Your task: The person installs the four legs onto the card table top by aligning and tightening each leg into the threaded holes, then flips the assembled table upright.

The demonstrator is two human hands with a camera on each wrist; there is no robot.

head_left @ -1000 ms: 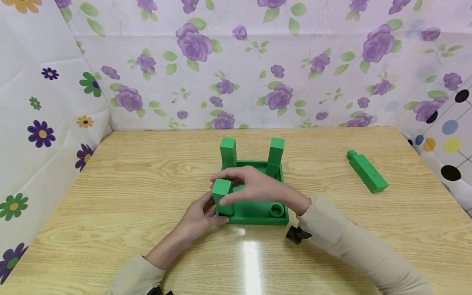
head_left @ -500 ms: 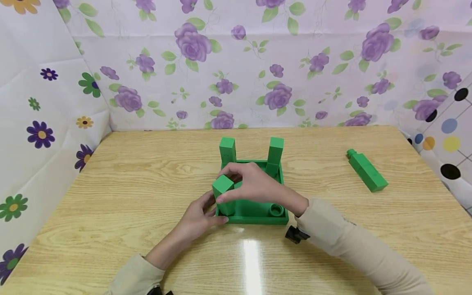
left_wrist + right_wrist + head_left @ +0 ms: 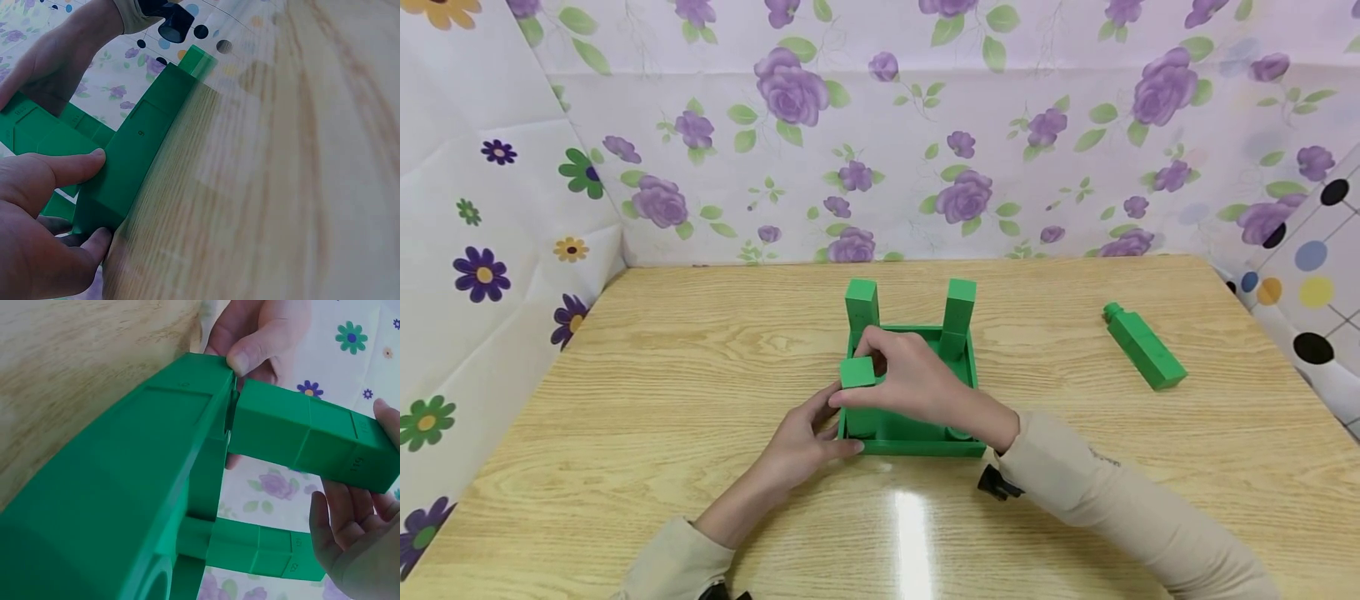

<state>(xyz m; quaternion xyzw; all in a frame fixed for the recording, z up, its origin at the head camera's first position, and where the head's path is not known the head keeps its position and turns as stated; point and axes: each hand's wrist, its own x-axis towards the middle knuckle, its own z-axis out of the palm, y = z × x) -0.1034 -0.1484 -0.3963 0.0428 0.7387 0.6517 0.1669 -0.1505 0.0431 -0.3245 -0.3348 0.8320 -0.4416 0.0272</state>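
A green square tabletop (image 3: 917, 448) lies upturned, raised rim up, on the wooden table. My left hand (image 3: 797, 446) grips its near left corner, thumb on the rim and fingers along the side, as the left wrist view shows. At that corner stands a green square leg (image 3: 858, 374). My right hand (image 3: 917, 379) pinches the leg near its top between thumb and fingers. In the right wrist view the leg (image 3: 300, 431) stands roughly upright on the corner, a narrow dark gap showing at its foot. Two more legs stand at the far corners, left leg (image 3: 862, 304) and right leg (image 3: 959, 308).
Another green leg (image 3: 1144, 346) with a threaded end lies on the wooden table (image 3: 700, 333) to the right. A round socket (image 3: 958, 434) sits in the tabletop's near right corner, partly behind my right wrist. A flowered cloth (image 3: 887, 150) hangs behind the table.
The leg in my right hand has turned about its own length, and its top now sits square and more upright. My right fingers have curled further round; the left hand has stayed put.
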